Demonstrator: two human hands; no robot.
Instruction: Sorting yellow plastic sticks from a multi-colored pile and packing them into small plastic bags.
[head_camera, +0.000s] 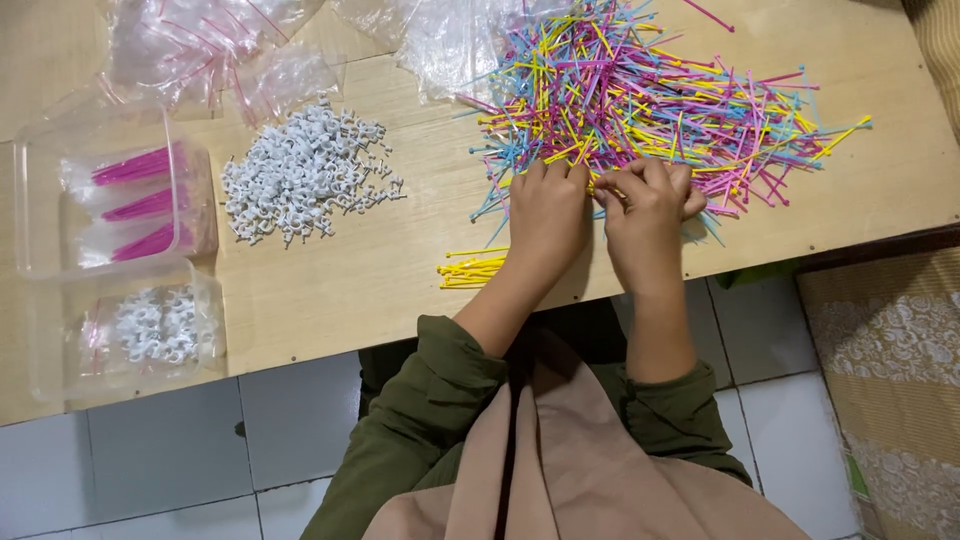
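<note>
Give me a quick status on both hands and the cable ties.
Left hand and right hand on mixed cable ties, picking. Yellow bundle set aside. Nothing blocking.

On the wooden tabletop (330, 290) both hands rest at the lower edge of a big pile of coloured cable ties (650, 95); the left hand (548, 218) lies flat with fingers in the pile; the right hand (645, 215) is curled, its fingertips pinching at some ties; a small bunch of yellow ties (470, 270) lies at 8 o'clock from the left hand; a heap of white cable clips (300, 170) sits well apart at 9 o'clock; clear plastic boxes (110, 200) with pink ties stand at the far left.
</note>
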